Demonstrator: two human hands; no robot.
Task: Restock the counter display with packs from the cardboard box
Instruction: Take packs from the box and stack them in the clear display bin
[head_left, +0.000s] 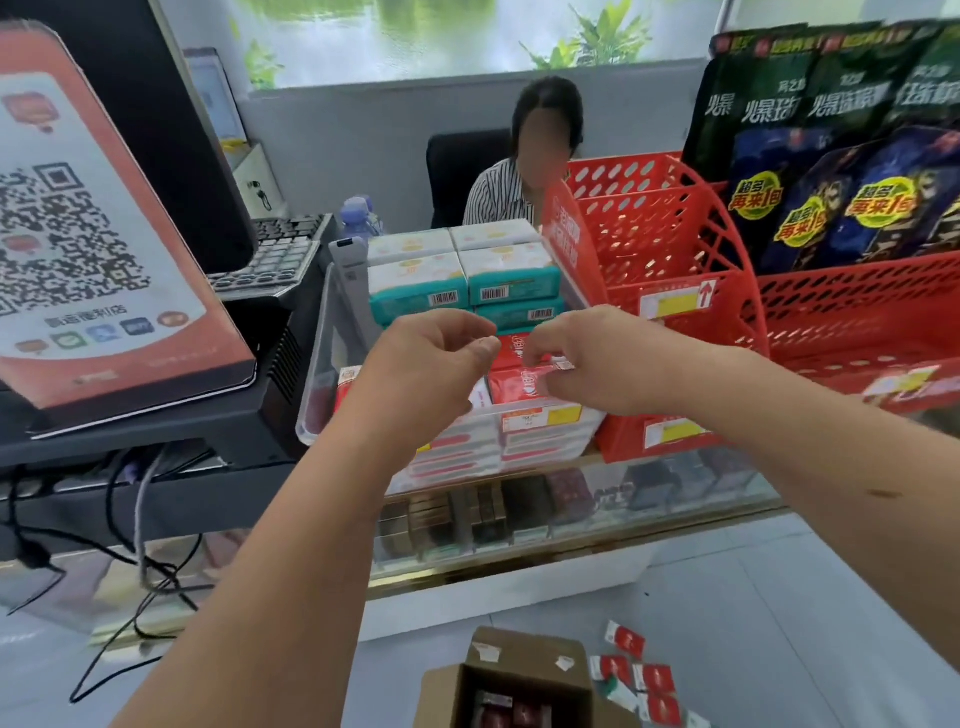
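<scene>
A clear plastic display bin (318, 364) stands on the glass counter. It holds teal-and-white packs (511, 275) at the back and red packs (511, 387) in front. My left hand (431, 374) hovers over the bin's front left with fingers curled and nothing visible in it. My right hand (587, 358) pinches the top edge of a red pack in the bin. An open cardboard box (519, 686) sits on the floor below, with dark red packs inside. Several loose red packs (644, 675) lie on the floor beside it.
Red perforated racks (675, 249) stand right of the bin, with dark snack bags (831, 156) behind. A QR-code sign (93, 234), register and keyboard (275, 254) are at left, cables hanging below. A seated person (509, 192) is behind the counter.
</scene>
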